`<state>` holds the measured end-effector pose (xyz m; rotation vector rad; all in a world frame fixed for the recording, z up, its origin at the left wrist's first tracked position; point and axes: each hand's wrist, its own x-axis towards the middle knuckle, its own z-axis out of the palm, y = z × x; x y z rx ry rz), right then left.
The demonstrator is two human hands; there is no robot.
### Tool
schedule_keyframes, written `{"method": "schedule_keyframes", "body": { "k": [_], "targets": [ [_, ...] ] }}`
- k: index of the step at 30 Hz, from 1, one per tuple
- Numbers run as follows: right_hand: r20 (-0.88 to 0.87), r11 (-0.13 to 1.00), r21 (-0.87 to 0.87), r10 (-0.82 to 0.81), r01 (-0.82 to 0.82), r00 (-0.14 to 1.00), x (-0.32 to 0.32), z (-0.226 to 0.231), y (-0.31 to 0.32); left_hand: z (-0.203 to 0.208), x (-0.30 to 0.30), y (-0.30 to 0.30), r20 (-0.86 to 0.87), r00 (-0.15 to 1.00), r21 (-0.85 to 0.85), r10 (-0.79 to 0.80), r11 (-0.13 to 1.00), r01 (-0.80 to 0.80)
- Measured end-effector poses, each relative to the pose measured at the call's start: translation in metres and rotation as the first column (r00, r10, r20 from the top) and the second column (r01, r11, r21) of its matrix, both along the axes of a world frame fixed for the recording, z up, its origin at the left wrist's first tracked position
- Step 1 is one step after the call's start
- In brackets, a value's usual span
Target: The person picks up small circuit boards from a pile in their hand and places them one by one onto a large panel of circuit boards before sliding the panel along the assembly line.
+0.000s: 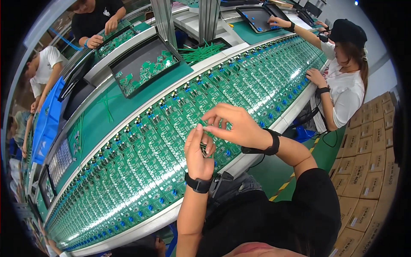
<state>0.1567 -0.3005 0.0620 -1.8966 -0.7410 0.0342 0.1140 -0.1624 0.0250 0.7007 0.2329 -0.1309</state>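
Just a small green piece [201, 122]

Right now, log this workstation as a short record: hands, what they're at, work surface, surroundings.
Right hand: pinching a small green piece between thumb and forefinger
Left hand: meets it at that piece; grip unclear
Work surface: long row of green circuit boards beneath both hands
Beyond boards: black tray holding loose green pieces
Right side: co-worker in a white top; stacked cartons
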Motion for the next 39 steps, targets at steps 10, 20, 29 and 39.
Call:
{"method": "schedule_keyframes", "body": {
  "k": [10,20,29,39],
  "targets": [
    [-0.050,0.995,0.059,0.081,-0.078,0.995,0.019,-0.003,-0.016,-0.003,0.001,-0.008,-0.093,0.992,0.009,-0.090,0.996,0.091],
    [0.169,0.806,-0.115,-0.559,0.580,0.811,0.159,-0.059,-0.156,-0.007,0.000,-0.008,-0.091,0.973,-0.239,-0.210,0.953,0.184],
    [0.325,0.767,-0.252,-0.508,0.590,0.798,0.212,-0.100,-0.166,-0.012,0.002,-0.008,-0.066,0.987,-0.296,-0.145,0.948,0.119],
    [0.377,0.757,-0.273,-0.484,0.594,0.790,0.210,-0.097,-0.159,-0.012,0.002,-0.010,-0.082,0.989,-0.345,-0.126,0.934,0.090]
  ]
}}
